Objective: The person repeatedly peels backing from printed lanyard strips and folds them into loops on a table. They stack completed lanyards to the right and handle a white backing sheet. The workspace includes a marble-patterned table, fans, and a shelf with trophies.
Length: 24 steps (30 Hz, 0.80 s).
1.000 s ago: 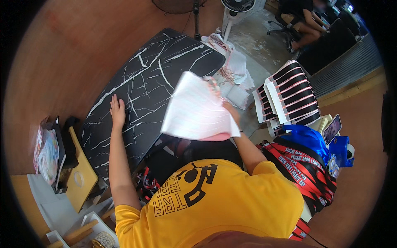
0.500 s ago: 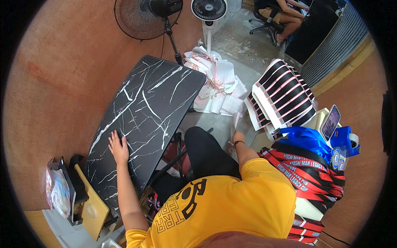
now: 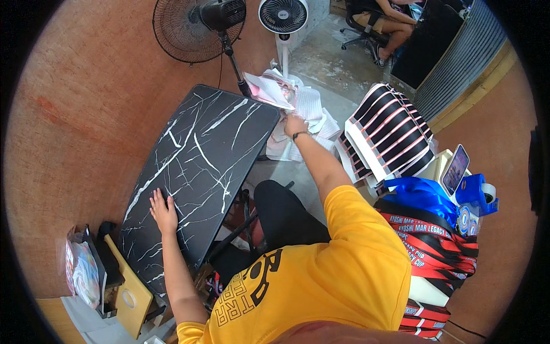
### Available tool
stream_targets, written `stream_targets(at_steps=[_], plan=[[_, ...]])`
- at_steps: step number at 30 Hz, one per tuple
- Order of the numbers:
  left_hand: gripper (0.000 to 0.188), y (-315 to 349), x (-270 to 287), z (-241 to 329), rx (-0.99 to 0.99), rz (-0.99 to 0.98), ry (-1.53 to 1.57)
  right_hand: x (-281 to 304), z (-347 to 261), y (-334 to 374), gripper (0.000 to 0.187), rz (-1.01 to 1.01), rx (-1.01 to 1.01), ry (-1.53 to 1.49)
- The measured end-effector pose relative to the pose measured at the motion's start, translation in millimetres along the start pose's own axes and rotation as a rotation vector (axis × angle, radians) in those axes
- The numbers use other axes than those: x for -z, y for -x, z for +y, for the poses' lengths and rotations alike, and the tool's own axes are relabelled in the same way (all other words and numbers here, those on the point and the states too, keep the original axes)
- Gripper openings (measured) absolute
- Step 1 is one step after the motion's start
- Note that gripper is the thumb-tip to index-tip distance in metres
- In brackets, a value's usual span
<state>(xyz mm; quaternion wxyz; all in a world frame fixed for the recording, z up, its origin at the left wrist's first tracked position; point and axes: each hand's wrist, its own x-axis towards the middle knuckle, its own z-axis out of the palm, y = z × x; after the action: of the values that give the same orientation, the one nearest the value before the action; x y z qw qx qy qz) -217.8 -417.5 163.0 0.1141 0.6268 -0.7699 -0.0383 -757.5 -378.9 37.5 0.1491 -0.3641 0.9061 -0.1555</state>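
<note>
My left hand lies flat on the black table with white marble veins, fingers stretched and holding nothing. Past the table's far right corner, my right hand reaches out with its fingers closed. From it a pale white and pink paper sheet, smeared by motion, extends up and to the left. Beneath and around it, a loose heap of printed paper strips lies on the floor. The fingertips of this hand are partly hidden.
Two fans, one black and one white, stand beyond the heap. To the right are a striped black-and-white stack, red lanyards, blue ribbon, a phone and a tape dispenser. A person sits far off.
My right hand has swung forward and left from beside my knee to the paper heap, carrying paper with it. My left hand stays on the table. The view has shifted slightly.
</note>
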Motion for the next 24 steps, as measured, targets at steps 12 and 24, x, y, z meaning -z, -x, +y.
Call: stream_targets(at_steps=[12,24], plan=[[0.061,-4,-8,-8,0.003,0.029,0.002,-63,97,161,0.045,-0.121,-0.161,-0.292],[0.059,-5,-13,-15,-0.021,0.039,0.006,109,134,142,0.045,0.683,-0.111,0.682]])
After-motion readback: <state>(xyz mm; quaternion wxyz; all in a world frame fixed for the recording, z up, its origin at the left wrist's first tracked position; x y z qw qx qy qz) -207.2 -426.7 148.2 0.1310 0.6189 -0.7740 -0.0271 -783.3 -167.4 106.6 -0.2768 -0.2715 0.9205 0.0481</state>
